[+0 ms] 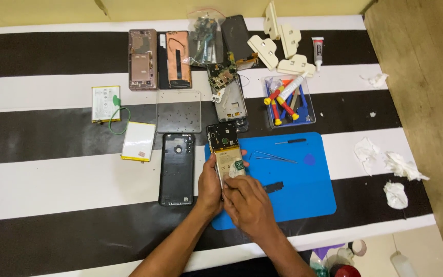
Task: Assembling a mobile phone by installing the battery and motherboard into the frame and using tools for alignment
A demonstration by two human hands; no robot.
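An opened phone (224, 149) with its back off, battery and circuit board showing, lies on the left part of a blue work mat (303, 184). My left hand (209, 187) grips the phone's left edge. My right hand (249, 205) rests over the phone's lower end, fingertips pressing a small whitish piece onto the battery area. Its black back cover (177, 168) lies just left of my left hand. Tweezers (275, 157), a small screwdriver (290, 141) and a small black part (273, 187) lie on the mat to the right.
Two loose batteries (105, 103) (138, 141), a clear panel (179, 111), other dismantled phones (143, 59), a clear tray of tools (289, 100), white clamps (278, 46), a glue tube (317, 51) and crumpled tissues (396, 166) lie on the striped tablecloth. Bottles (342, 261) stand at the near edge.
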